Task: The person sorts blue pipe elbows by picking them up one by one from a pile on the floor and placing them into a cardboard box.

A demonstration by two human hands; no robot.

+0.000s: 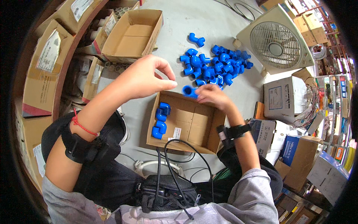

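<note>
My right hand (212,96) grips a blue plastic pipe elbow (190,91) above the far edge of an open cardboard box (205,126). The elbow is slightly blurred, with its round mouth turned up toward me. Left of it, my left hand (152,77) hangs in the air with thumb and fingers apart and nothing between them. Several blue elbows (160,120) stand in a column along the box's left wall. Beyond the box, a loose heap of blue elbows (221,65) lies on the grey floor, with a few fittings (197,40) apart from it at the back.
A box fan (275,46) stands at the back right. An open cardboard carton (132,36) sits at the back left beside shelved boxes (46,67). More cartons (285,96) line the right side. A black cable (190,142) loops over the near edge of the box.
</note>
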